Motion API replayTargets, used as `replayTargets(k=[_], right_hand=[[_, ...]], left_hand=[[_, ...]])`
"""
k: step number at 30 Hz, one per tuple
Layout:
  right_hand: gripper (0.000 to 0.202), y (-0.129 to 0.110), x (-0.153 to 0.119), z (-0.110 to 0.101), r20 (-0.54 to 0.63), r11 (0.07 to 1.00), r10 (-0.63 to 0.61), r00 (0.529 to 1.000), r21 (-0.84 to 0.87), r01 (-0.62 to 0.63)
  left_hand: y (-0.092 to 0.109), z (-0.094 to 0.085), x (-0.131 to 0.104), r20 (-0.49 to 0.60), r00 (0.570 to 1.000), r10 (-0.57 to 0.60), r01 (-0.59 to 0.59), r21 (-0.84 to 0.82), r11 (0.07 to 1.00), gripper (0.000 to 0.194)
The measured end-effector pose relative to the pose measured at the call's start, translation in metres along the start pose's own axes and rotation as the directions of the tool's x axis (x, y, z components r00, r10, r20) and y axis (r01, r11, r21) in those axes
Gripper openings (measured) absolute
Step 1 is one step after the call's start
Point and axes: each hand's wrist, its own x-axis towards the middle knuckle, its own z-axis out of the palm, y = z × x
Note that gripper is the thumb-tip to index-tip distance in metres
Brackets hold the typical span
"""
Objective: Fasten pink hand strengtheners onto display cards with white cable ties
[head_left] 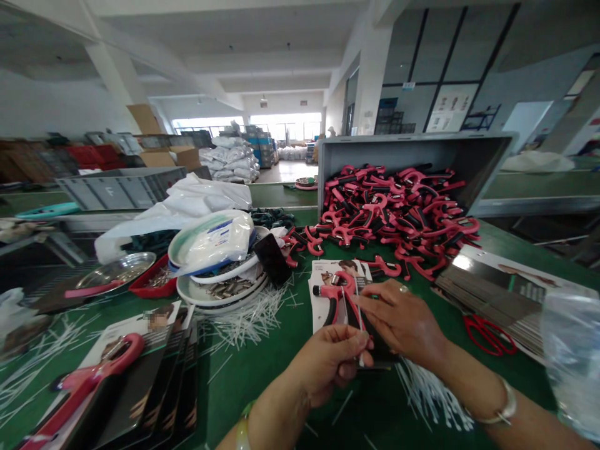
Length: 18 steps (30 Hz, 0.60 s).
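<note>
A printed card [320, 267] lies on the green table in front of me, with a pink-and-black hand clipper [345, 282] on it. My left hand [330, 359] is closed in a pinch at the lower end of a white cable tie [358, 306], which runs up across the clipper. On the right side of the card, my right hand [405, 315] reaches in with fingers stretched out, their tips beside the tie. Its thumb is mostly hidden. Below that wrist lies a bundle of white cable ties [434, 394].
A tipped grey crate [415, 147] spills many pink clippers [394, 215] at the back. To the right are stacked cards [504, 294], red scissors [488, 335] and a plastic bag [572, 356]. Leftward stand carded clippers [94, 375], loose ties [248, 319], stacked bowls [220, 300] and a phone [272, 259].
</note>
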Motion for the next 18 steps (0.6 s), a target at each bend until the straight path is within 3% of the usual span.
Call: replayTargets(k=[2, 4, 9, 14, 18], right_hand=[[0.027, -0.002, -0.002, -0.001, 0.013, 0.984, -0.108, 0.994, -0.141, 0.109], [0.027, -0.004, -0.001, -0.001, 0.001, 0.976, -0.122, 0.993, -0.181, 0.12], [0.027, -0.008, 0.0, 0.002, -0.1, 0.998, 0.009, 0.995, -0.067, -0.016], [0.023, -0.016, -0.007, 0.007, -0.09, 0.99, -0.138, 0.986, 0.005, 0.139], [0.024, -0.022, -0.013, 0.013, -0.18, 0.974, -0.126, 0.976, 0.167, 0.156]], left_hand=[[0.0, -0.001, 0.0, 0.012, 1.0, -0.017, 0.018, -0.042, 0.999, 0.031], [0.0, -0.003, 0.0, 0.024, 1.0, -0.019, 0.021, -0.083, 0.996, 0.03], [-0.002, -0.004, -0.003, -0.05, 0.998, 0.044, -0.057, -0.275, 0.96, 0.031], [-0.01, 0.007, -0.008, 0.007, 0.999, -0.05, 0.05, -0.344, 0.938, 0.031], [-0.013, 0.019, -0.008, 0.039, 0.993, -0.11, 0.117, -0.394, 0.912, 0.031]])
